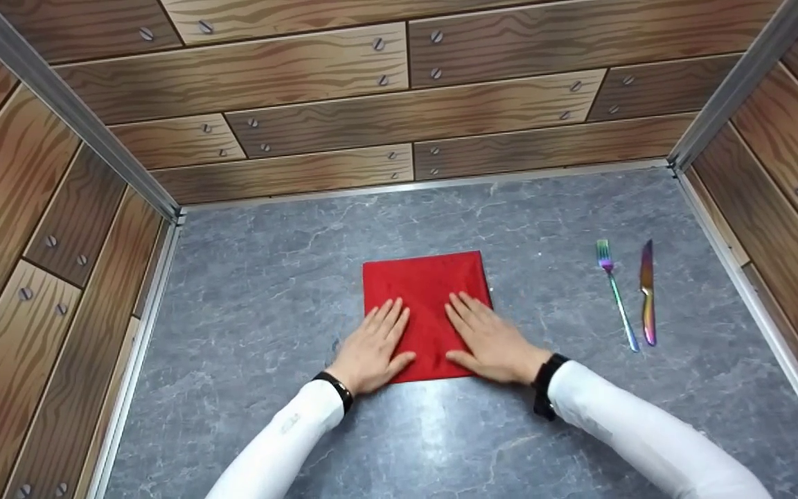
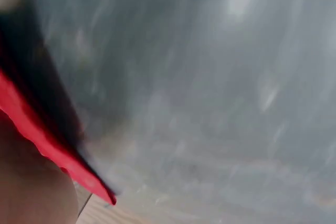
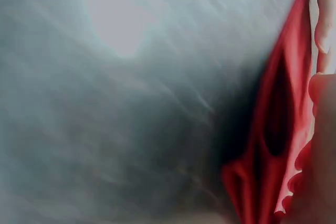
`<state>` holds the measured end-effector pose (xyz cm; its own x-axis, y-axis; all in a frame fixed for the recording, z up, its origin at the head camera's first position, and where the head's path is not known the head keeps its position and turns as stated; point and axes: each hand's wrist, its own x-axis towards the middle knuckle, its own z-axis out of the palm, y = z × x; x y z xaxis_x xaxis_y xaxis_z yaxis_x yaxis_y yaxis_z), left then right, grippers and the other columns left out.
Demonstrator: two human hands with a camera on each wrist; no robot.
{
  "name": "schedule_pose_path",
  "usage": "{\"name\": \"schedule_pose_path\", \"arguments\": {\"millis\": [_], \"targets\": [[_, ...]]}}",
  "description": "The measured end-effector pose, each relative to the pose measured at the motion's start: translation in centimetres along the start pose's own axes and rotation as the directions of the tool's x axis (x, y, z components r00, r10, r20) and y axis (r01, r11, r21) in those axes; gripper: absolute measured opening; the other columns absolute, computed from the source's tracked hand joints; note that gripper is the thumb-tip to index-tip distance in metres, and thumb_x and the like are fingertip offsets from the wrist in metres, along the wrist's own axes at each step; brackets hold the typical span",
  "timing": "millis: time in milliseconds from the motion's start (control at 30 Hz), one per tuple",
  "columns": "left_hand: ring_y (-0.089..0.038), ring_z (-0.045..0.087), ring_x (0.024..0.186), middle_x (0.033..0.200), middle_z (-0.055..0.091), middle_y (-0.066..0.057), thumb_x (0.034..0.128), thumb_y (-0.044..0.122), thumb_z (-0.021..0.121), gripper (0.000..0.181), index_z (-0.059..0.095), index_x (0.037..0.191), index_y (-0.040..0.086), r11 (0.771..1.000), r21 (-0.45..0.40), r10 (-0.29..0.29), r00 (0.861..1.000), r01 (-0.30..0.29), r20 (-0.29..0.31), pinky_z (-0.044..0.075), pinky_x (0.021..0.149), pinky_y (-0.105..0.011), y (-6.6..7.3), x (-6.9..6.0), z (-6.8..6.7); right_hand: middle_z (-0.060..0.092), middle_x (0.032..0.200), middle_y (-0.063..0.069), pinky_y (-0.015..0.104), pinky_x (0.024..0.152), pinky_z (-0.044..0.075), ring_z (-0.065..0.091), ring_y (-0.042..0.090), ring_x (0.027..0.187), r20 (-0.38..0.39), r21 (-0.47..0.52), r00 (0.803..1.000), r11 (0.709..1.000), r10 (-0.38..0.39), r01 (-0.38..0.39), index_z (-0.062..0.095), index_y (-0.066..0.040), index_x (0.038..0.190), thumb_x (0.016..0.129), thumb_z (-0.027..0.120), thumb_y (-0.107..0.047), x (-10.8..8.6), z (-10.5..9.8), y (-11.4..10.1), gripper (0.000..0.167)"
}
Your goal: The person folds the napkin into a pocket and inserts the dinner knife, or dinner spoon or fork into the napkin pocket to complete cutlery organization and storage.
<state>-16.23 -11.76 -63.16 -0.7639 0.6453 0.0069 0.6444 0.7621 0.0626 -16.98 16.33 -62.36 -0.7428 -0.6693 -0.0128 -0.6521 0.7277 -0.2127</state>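
Note:
A red folded cloth (image 1: 430,284) lies flat, roughly square, in the middle of the grey marbled surface. My left hand (image 1: 371,350) rests on its left part with the fingers straight and the thumb spread toward the centre. On the right part my right hand (image 1: 492,339) lies palm down, fingers extended. In the left wrist view the cloth's edge (image 2: 50,145) runs along the lower left beside part of the hand. The right wrist view shows the layered folds (image 3: 299,77) at the cloth's edge, with fingertips on top.
To the right lie a rainbow-coloured fork (image 1: 617,294) and a matching knife (image 1: 648,294), side by side. Wood-patterned panels (image 1: 316,62) wall the back and both sides, with metal strips along their edges. The grey surface (image 1: 253,277) surrounds the cloth.

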Motion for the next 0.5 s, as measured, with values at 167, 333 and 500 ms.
{"name": "schedule_pose_path", "arguments": {"millis": [167,333,500], "targets": [[-0.031,0.012,0.148,0.162,0.016,-0.015,0.1013,0.060,0.026,0.078,0.020,0.156,0.005,1.000,0.029,-0.013,1.000,0.012,0.015,0.011,0.119,-0.043,-0.1,-0.6,1.2,0.017,0.161,0.019,0.047,0.118,0.016,0.012,0.036,0.147,-0.040,-0.014,0.999,0.999,-0.032,0.032,0.025,0.001,0.153,0.100,0.045,-0.053,-1.2,0.9,0.5,0.078],[-0.029,0.008,0.149,0.163,0.013,-0.013,0.1005,0.063,0.020,0.079,0.016,0.157,0.008,0.999,0.032,-0.025,0.999,0.024,0.026,0.008,0.120,-0.041,-0.2,-0.6,1.7,0.015,0.162,0.016,0.046,0.118,0.016,0.011,0.034,0.148,-0.076,-0.005,0.996,0.999,-0.041,0.041,0.024,-0.002,0.154,0.100,0.044,-0.053,-1.6,1.7,1.3,0.077],[-0.028,0.006,0.149,0.163,0.011,-0.012,0.1003,0.063,0.020,0.079,0.015,0.158,0.009,0.999,0.020,-0.030,0.999,0.029,0.028,0.006,0.120,-0.041,-0.2,-0.7,1.8,0.014,0.162,0.015,0.047,0.118,0.015,0.010,0.034,0.148,-0.097,0.012,0.994,0.998,-0.055,0.057,0.023,-0.002,0.155,0.100,0.042,-0.054,-1.8,2.2,1.7,0.078]]}}
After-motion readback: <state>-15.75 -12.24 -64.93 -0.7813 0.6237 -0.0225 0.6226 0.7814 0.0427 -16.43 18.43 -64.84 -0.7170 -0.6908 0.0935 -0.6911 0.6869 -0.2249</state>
